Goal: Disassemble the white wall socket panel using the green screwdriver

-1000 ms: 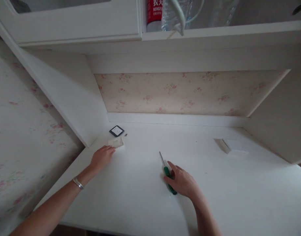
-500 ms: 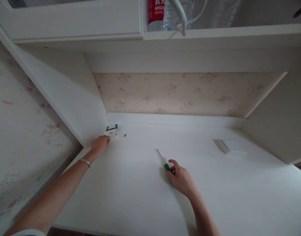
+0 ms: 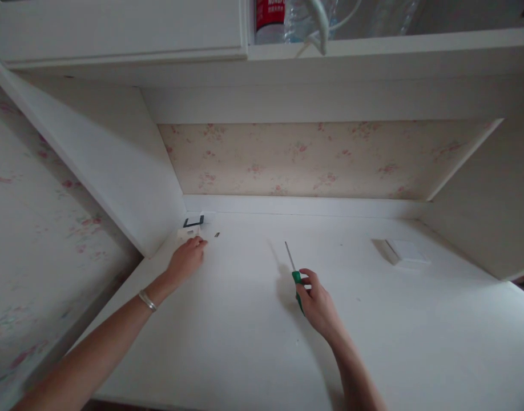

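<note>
My right hand is wrapped round the green handle of a screwdriver, whose thin metal shaft points up and away from me, lifted off the white surface. My left hand reaches low over the desk at the left, just in front of a small white panel with a rectangular slot, which it partly hides. Its fingers are slightly bent, and nothing shows in them. A couple of small screws lie to the right of its fingertips. Behind the panel is a dark U-shaped frame.
The white desktop runs between side panels, with flowered wallpaper at the back. A flat white square box-like piece lies at the right. Overhead, a shelf holds plastic bottles and a hanging white cable.
My left hand has moved right, off the white panel's front edge towards the small screws. My right hand has raised the screwdriver, and its tip now points more upright.
</note>
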Demonstrator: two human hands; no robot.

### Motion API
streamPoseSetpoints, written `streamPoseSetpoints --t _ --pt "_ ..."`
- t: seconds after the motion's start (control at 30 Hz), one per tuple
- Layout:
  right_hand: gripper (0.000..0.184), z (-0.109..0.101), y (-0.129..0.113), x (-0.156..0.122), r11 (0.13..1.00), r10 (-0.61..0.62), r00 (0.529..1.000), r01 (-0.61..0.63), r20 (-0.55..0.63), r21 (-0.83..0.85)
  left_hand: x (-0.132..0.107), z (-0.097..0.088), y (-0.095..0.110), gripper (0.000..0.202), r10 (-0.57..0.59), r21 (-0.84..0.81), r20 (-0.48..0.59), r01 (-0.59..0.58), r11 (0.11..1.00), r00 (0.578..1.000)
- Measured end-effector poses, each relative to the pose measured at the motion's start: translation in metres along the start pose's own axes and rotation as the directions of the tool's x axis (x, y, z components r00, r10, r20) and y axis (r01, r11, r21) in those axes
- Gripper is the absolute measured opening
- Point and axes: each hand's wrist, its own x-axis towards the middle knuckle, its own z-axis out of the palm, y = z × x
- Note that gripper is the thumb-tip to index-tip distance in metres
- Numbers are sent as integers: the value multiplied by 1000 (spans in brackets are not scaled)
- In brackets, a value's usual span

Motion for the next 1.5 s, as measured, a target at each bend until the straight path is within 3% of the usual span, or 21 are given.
streamPoseSetpoints --t 0.1,0.2,0.33,0.53,0.7,0.8,0.9,0.97,1.03,1.13,1.3,1.37,1.5 --pt "35 3 2 0 1000 -1 1000 0 10 28 20 12 29 35 46 -71 41 -43 997 998" --pt "36 6 6 2 999 5 1000 -6 10 34 46 29 44 36 21 -72 65 -17 997 998" --pt "36 7 9 3 999 -4 1000 4 12 44 69 43 49 37 -20 -71 97 27 997 995" --pt "36 6 5 2 999 -8 1000 7 23 43 72 44 45 39 -120 -52 134 128 990 984" --pt "35 5 4 1 998 -19 1000 19 7 53 67 35 45 40 -178 -51 133 186 981 975" --pt "34 4 6 2 996 -13 1000 14 -8 92 59 27 54 34 -132 -77 112 141 987 985" --pt "36 4 6 4 968 42 999 -42 5 247 42 15 76 30 -46 -117 89 56 992 995" --pt "39 3 4 5 904 106 994 -105 22 415 26 8 97 30 8 -161 59 2 987 998" --pt "39 2 -2 5 810 175 984 -157 23 565 8 1 119 28 79 -332 -19 -80 940 997" --pt "33 -3 -9 6 678 241 971 -169 1 715 -14 -6 145 26 65 -536 -74 -94 839 995" --pt "24 -24 0 14 516 279 958 -85 -73 852 -29 -5 152 21 18 -668 -99 -80 740 995" --pt "26 -41 10 20 548 300 947 -68 -120 834 -30 -3 148 21 14 -683 -105 -82 726 994" --pt "41 -88 37 35 791 357 878 -103 -318 604 -33 -1 145 20 45 -688 -102 -103 718 994"
